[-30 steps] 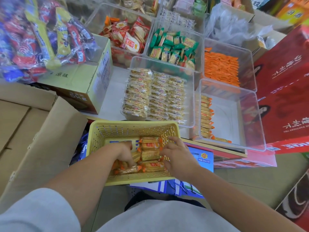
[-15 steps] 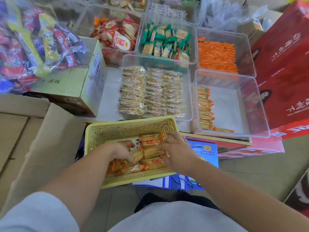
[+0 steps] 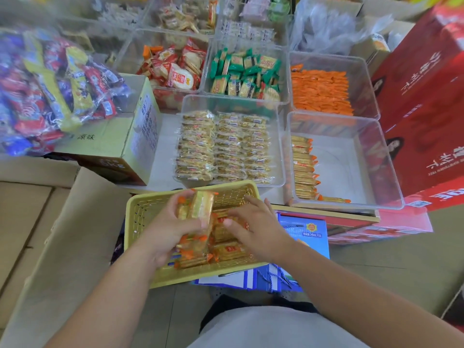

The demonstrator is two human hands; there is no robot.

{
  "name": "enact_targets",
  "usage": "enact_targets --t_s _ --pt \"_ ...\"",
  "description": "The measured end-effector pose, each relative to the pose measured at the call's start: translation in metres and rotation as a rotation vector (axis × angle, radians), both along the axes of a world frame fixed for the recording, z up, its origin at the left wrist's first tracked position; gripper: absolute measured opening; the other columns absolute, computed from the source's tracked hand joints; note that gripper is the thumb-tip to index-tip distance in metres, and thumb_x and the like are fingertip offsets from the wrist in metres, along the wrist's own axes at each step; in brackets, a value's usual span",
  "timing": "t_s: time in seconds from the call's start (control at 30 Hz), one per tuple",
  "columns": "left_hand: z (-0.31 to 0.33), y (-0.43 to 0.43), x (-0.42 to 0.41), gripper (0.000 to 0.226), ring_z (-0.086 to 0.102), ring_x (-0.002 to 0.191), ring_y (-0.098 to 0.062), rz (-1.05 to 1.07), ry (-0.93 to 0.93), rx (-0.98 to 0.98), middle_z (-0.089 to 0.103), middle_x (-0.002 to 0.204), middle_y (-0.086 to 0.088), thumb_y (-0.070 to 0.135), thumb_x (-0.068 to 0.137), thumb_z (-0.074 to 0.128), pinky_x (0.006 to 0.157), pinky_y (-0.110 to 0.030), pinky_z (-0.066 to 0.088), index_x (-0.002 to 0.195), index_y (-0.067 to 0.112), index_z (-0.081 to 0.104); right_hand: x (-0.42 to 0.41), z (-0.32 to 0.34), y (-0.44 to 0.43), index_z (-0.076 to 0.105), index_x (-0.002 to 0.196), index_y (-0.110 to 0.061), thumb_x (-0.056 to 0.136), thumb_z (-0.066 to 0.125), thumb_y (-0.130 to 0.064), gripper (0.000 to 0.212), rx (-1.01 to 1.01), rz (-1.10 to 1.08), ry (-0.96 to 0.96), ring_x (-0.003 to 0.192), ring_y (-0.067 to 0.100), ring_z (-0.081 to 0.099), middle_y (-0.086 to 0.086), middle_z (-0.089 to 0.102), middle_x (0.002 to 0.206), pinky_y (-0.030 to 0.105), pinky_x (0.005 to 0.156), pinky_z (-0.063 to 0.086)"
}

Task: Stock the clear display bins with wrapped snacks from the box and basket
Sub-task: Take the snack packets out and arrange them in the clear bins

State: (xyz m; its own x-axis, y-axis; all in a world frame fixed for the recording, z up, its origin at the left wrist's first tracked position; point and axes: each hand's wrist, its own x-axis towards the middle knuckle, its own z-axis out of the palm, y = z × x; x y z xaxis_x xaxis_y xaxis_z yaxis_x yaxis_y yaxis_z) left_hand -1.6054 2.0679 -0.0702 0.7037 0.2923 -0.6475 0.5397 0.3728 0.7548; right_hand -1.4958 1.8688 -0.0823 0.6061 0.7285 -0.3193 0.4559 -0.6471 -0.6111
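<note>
A yellow plastic basket (image 3: 150, 207) in front of me holds orange-and-gold wrapped snacks (image 3: 226, 249). My left hand (image 3: 168, 229) grips a stack of these snack packets (image 3: 200, 212), lifted just above the basket. My right hand (image 3: 256, 227) rests fingers-down on the packets still in the basket. Beyond the basket to the right, a clear bin (image 3: 351, 156) has one row of the same snacks (image 3: 303, 169) along its left wall. Another clear bin (image 3: 276, 146) is full of pale wrapped biscuits.
Further clear bins hold orange packets (image 3: 321, 91), green packets (image 3: 243, 74) and red-white packets (image 3: 175, 69). A cardboard box (image 3: 118, 146) with a bag of mixed sweets (image 3: 50, 89) sits at left. Red cartons (image 3: 426, 109) stand right; blue boxes (image 3: 308, 234) lie under the basket.
My left hand has gathered a stack of packets and raised it out of the basket. My right hand stays on the remaining packets. The view shifted slightly closer.
</note>
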Motion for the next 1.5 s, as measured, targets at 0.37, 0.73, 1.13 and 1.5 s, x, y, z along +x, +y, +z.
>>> enact_targets --t_s 0.37,0.73,1.13,1.5 --pt "0.028 -0.102 0.035 0.073 0.076 0.101 -0.033 0.049 -0.175 -0.088 0.077 0.114 -0.005 0.015 0.067 0.090 0.075 -0.061 0.062 0.125 0.048 0.060 0.005 0.051 -0.033 0.065 0.117 -0.038 0.102 0.056 -0.040 0.018 0.498 -0.525 0.901 0.103 0.023 0.073 0.003 0.073 0.115 0.051 0.083 0.061" --pt "0.018 -0.192 0.112 0.044 0.078 0.078 -0.026 0.411 -0.060 -0.011 0.080 0.099 -0.008 0.003 0.100 0.059 0.055 -0.039 0.061 0.124 0.040 0.063 0.106 0.028 -0.133 0.058 0.135 -0.017 0.098 0.062 -0.024 0.038 0.602 -0.540 1.349 0.101 0.030 0.071 0.016 0.070 0.124 0.044 0.074 0.059" --pt "0.023 -0.298 0.195 0.052 0.077 0.084 -0.013 0.462 0.045 0.172 0.073 0.111 -0.003 0.053 0.082 0.075 0.068 -0.039 0.063 0.128 0.037 0.054 0.163 0.030 -0.192 0.065 0.127 -0.013 0.103 0.051 -0.031 0.033 0.495 -0.506 1.368 0.095 0.028 0.067 0.021 0.070 0.119 0.043 0.079 0.052" --pt "0.020 -0.292 0.232 0.111 0.049 0.140 -0.028 0.222 0.092 0.433 0.045 0.155 -0.007 0.077 0.060 0.054 0.115 -0.055 0.040 0.159 0.035 0.030 0.208 0.012 -0.198 0.058 0.133 -0.031 0.100 0.057 -0.033 0.033 0.498 -0.384 1.412 0.099 0.026 0.073 0.005 0.074 0.115 0.043 0.077 0.061"
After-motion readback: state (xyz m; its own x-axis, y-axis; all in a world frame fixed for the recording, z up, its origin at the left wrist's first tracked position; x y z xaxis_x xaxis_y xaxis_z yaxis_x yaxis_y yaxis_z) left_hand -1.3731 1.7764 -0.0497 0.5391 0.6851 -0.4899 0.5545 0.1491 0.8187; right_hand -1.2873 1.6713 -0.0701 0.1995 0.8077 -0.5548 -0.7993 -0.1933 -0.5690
